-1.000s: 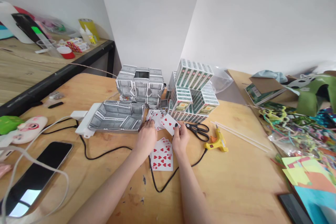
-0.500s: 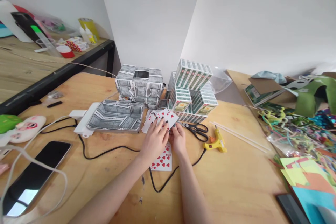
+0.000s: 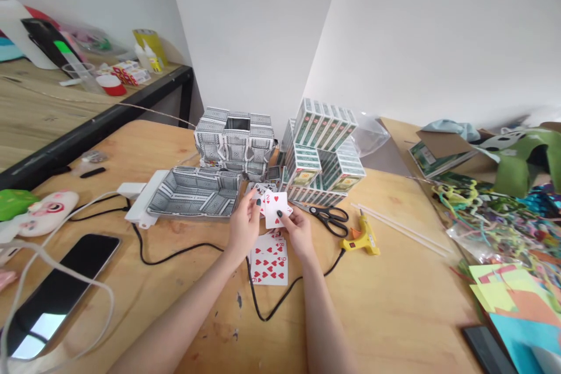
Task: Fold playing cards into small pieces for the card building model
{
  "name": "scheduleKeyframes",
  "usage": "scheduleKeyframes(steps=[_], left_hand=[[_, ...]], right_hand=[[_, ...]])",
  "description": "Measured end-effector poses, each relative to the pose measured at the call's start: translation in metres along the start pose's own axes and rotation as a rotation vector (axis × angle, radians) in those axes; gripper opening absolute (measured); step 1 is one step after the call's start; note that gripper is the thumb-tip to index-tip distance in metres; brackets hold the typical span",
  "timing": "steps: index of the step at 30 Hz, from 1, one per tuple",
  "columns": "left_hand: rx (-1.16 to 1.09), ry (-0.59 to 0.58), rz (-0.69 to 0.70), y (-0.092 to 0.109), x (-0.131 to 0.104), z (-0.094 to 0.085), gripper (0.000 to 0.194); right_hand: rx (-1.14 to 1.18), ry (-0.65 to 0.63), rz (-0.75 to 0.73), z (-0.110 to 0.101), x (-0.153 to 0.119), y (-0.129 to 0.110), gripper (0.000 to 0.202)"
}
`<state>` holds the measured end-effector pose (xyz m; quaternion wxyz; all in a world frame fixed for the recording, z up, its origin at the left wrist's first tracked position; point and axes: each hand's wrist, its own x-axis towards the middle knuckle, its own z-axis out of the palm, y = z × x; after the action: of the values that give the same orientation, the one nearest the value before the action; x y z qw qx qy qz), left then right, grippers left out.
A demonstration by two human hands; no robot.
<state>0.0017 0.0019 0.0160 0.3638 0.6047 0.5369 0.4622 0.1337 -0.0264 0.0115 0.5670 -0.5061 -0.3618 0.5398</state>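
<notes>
My right hand [image 3: 298,230] pinches a two of hearts playing card [image 3: 276,210], face up, with another card edge showing behind it. At its left side my left hand [image 3: 245,222] is closed with thumb and fingers on cards partly hidden by the two of hearts. Below both hands, a group of red heart cards [image 3: 269,263] lies overlapped on the table, a nine in front. More loose cards [image 3: 262,187] lie behind the hands. To the left is an open tray made of cards [image 3: 193,193]; behind it stands a block-like card structure [image 3: 234,143].
Stacked card boxes [image 3: 324,152] stand behind my right hand. Black scissors [image 3: 331,219], a yellow glue gun [image 3: 362,238] and glue sticks [image 3: 403,231] lie to the right. A black cable [image 3: 267,317] loops around the heart cards. A phone [image 3: 61,292] lies left.
My hands have drawn apart from over the fanned cards and now hold cards between them. The two of hearts is raised upright and more of the heart cards below shows.
</notes>
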Motion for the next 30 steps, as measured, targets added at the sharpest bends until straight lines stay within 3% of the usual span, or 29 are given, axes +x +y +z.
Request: scheduleKeyframes(steps=[5, 9, 13, 22, 30], left_hand=[[-0.299, -0.212, -0.204, -0.007, 0.001, 0.001, 0.036], [-0.458, -0.35, -0.297, -0.003, -0.003, 0.001, 0.037], [-0.402, -0.315, -0.302, -0.009, -0.001, 0.002, 0.022], [-0.311, -0.29, -0.228, -0.021, 0.006, 0.003, 0.02], [-0.36, -0.253, -0.27, -0.019, 0.009, 0.003, 0.023]], right_hand=[[-0.075, 0.115, -0.116, -0.005, 0.004, 0.008, 0.02], [-0.05, 0.1, -0.119, -0.006, 0.004, 0.009, 0.018], [-0.092, 0.053, -0.105, -0.006, 0.002, 0.006, 0.022], [-0.177, 0.085, -0.159, -0.01, 0.009, 0.013, 0.024], [-0.218, 0.075, -0.167, -0.011, 0.01, 0.012, 0.028]])
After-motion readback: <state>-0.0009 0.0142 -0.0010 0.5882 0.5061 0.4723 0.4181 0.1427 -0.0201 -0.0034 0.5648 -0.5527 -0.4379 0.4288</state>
